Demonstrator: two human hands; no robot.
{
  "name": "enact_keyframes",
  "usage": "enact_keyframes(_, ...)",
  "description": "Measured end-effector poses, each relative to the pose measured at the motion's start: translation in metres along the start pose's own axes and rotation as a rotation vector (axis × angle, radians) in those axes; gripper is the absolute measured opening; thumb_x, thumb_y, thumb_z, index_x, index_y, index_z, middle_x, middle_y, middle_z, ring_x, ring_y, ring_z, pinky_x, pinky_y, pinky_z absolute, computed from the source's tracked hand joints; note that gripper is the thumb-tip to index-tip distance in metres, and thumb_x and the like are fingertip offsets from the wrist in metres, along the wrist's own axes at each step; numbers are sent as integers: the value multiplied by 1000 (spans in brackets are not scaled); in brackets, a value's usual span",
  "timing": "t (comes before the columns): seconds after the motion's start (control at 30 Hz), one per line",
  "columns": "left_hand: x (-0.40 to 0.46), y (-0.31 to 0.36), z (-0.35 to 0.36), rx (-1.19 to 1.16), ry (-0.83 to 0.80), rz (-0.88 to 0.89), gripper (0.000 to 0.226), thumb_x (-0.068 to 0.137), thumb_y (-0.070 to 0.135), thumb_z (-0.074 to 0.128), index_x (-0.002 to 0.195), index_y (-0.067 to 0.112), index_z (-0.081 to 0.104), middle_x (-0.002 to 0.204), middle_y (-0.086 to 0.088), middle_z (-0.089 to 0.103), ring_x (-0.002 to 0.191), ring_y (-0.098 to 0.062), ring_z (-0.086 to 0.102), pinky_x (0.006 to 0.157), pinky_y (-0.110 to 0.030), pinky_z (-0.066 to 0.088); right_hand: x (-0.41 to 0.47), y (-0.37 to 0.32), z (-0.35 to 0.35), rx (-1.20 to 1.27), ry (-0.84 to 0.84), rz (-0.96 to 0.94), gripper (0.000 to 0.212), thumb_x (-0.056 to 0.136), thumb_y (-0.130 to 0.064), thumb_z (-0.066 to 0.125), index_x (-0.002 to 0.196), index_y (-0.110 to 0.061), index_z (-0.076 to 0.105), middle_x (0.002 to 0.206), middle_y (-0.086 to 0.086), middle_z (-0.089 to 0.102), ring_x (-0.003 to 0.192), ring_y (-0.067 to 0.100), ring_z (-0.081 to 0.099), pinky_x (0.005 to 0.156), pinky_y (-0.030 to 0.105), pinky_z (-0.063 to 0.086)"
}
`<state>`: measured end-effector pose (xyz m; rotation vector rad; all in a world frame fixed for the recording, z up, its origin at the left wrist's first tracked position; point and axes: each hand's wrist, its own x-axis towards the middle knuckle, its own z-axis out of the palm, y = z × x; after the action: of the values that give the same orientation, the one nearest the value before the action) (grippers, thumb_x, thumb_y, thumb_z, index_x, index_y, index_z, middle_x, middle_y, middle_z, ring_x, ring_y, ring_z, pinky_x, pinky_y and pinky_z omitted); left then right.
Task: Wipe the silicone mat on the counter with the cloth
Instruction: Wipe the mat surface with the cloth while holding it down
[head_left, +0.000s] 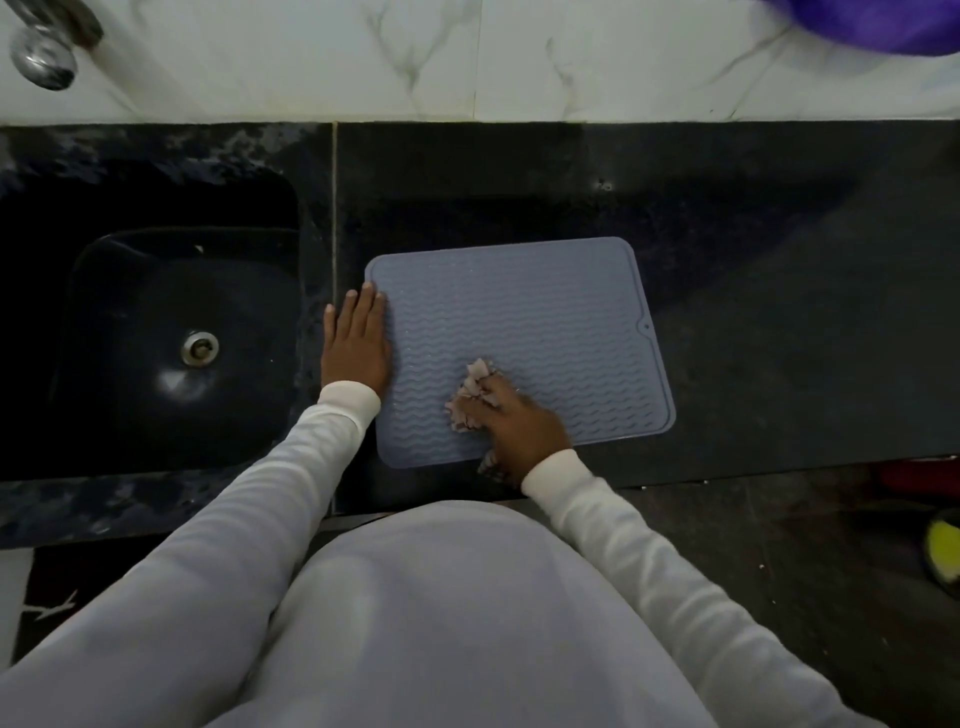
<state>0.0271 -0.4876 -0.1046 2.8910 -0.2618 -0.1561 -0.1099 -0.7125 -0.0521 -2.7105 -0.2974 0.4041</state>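
Silicone mat (524, 332) flat on table (753, 291), long axis L-R, slightly skewed. R hand (519, 423) grip closed on cloth (470, 397); L hand (356, 338) open, flat on mat's L edge.

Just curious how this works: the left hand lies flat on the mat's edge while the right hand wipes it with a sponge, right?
Not quite. In the head view the right hand wipes the mat with a crumpled cloth, not a sponge. The left hand does lie flat on its edge.
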Motion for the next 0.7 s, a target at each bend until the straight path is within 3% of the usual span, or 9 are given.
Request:
enact_keyframes(0.17, -2, 0, -2, 3, 14, 18, 55, 100, 19, 34, 153, 14, 19, 161, -5, 13, 149, -24, 9, 121, -43, -4, -29, 50, -7, -106, 20, 58, 77, 68, -22, 79, 135, -42, 48, 155, -2, 31, 101, 38, 58, 75, 47, 55)
enact_keyframes(0.27, -2, -1, -3, 4, 15, 18, 54, 101, 19, 34, 152, 14, 20, 161, -5, 14, 149, -24, 9, 121, -44, -3, -52, 98, -27, -159, 78, 178, 76, 71, -16, 77, 135, -43, 47, 155, -6, 31, 108, 36, 56, 81, 45, 54)
enact_keyframes(0.43, -3, 1, -3, 13, 10, 14, 54, 101, 20, 32, 153, 14, 18, 161, -5, 13, 149, -24, 8, 121, -43, -4, -81, 150, -51, -77, 168, 387, 53, 87, -20, 65, 129, -45, 43, 144, -1, 43, 113, 38, 54, 89, 50, 50)
enact_keyframes(0.57, -3, 1, -4, 18, 4, 0, 55, 101, 22, 31, 153, 15, 17, 161, -4, 11, 149, -24, 7, 121, -44, -3, -72, 147, -54, -58, 221, 450, 35, 86, -24, 63, 120, -32, 62, 127, 7, 55, 99, 39, 60, 81, 42, 51)
enact_keyframes(0.7, -4, 4, -5, 24, 3, -3, 55, 101, 23, 30, 153, 15, 16, 162, -4, 10, 149, -23, 6, 121, -44, -3, -54, 101, -65, 117, 345, 446, 35, 84, -30, 55, 117, -27, 68, 125, 8, 57, 103, 31, 62, 87, 31, 45)
